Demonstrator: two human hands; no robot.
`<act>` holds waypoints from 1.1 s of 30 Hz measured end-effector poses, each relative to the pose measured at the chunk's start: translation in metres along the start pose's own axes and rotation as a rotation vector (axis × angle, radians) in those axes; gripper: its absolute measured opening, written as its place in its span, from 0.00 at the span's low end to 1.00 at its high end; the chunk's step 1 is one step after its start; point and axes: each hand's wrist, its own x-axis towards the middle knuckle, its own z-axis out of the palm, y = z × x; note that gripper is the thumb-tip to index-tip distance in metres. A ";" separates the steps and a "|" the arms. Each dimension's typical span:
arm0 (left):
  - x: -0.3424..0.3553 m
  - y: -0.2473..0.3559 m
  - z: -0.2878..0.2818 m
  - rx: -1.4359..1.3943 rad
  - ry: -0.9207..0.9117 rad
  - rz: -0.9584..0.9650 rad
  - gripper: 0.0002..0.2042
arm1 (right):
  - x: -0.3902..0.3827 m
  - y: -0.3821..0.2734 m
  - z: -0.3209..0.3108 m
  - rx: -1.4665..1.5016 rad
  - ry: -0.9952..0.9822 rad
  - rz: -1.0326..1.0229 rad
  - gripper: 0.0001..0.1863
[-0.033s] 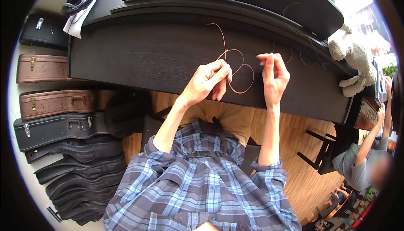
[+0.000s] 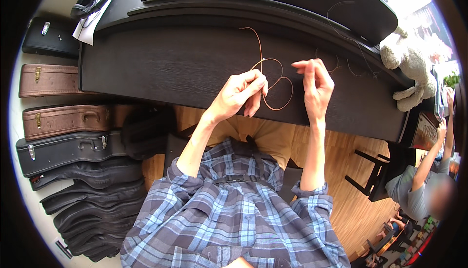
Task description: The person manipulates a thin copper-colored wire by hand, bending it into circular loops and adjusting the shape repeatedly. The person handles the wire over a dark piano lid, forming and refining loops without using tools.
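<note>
A copper-coloured guitar string (image 2: 292, 92) bends in loose loops, with one end rising above my hand. My left hand (image 2: 240, 91) pinches it between thumb and fingers, just over the front part of a black wooden surface (image 2: 161, 65). To the right of the loops, my right hand (image 2: 318, 86) is raised with its fingers loosely bent and the index finger reaching left. A gap shows between it and the loops, and I see nothing in its fingers. Thin loose strings (image 2: 358, 75) lie on the black surface behind and right of that hand.
Brown instrument cases (image 2: 58, 121) and several black bags (image 2: 92, 209) line the left side. Headphones (image 2: 90, 0) rest at the back left. A plush toy (image 2: 414, 68) sits at the right end. Beyond it are a black stool (image 2: 380, 170) and another person (image 2: 419, 185).
My right hand has shifted slightly left and up, toward the string's loops. The left hand and the string stay almost in place.
</note>
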 end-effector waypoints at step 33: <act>-0.002 0.021 0.014 0.316 -0.057 -0.209 0.08 | 0.020 0.033 0.012 0.621 -0.187 0.071 0.12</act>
